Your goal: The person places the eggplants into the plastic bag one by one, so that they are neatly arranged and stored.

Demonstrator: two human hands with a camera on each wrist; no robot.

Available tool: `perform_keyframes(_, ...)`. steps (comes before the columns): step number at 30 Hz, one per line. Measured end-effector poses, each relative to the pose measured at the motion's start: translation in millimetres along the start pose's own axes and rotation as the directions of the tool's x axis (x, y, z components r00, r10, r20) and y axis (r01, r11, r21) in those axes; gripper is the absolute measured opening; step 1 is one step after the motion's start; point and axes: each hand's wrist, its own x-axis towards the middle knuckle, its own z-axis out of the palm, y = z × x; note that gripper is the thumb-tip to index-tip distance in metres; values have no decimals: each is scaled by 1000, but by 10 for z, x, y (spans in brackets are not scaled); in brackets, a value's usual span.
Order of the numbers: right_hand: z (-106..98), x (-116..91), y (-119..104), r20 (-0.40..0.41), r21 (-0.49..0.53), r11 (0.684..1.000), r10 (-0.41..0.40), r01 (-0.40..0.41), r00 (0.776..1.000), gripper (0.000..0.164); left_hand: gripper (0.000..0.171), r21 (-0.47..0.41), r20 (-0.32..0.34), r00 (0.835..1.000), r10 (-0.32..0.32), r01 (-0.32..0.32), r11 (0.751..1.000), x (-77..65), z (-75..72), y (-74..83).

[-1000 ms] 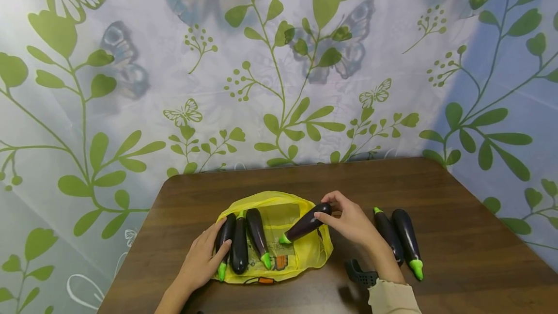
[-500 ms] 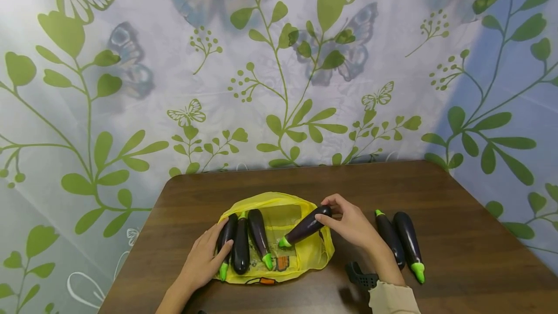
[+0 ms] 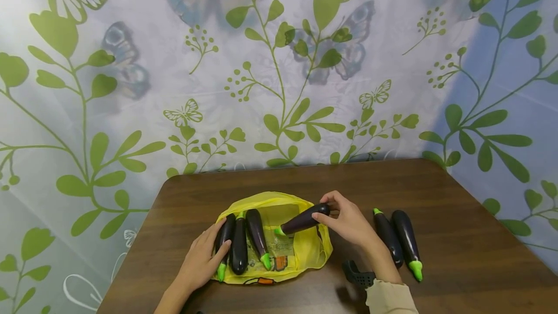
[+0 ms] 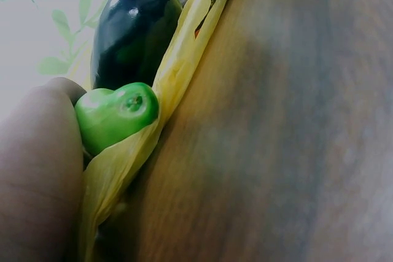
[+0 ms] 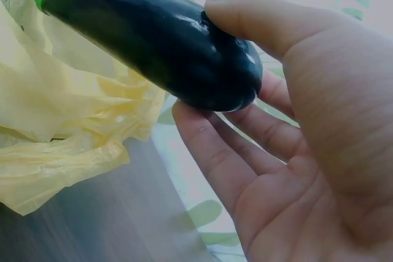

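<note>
My right hand (image 3: 348, 219) pinches the rounded end of a dark purple eggplant (image 3: 301, 221), thumb on one side and fingertips on the other. Its green stem end points left, over the opening of a yellow plastic bag (image 3: 315, 256). In the right wrist view the held eggplant (image 5: 147, 35) slants above the bag's crumpled edge. My left hand (image 3: 198, 258) rests along the bag's left side and the leftmost eggplant (image 3: 225, 230), thumb across it. Two more eggplants lie beside that one inside the bag. The left wrist view shows a green stem (image 4: 113, 115) next to the thumb.
Two eggplants lie right of my right forearm, one dark (image 3: 388, 236) and its neighbour (image 3: 406, 236) close against it. The brown wooden table (image 3: 457, 227) meets a leaf-patterned curtain (image 3: 279, 71) at the back. A black strap piece (image 3: 358, 274) hangs by my right wrist.
The held eggplant has swung flatter, its stem end shifting slightly left and up over the bag. My right hand has barely moved, and my left hand stays in place.
</note>
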Motion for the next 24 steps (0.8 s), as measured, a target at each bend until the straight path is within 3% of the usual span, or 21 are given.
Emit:
perform_keyframes(10, 50, 13, -22, 3, 17, 1000, 9, -10, 1000, 40, 65, 1, -2, 1000, 5, -5, 1000, 4, 4, -8)
perform_keyframes(24, 177, 40, -63, 2, 0, 998, -67, 67, 998, 36, 66, -6, 12, 1000, -10, 10, 1000, 3, 9, -11)
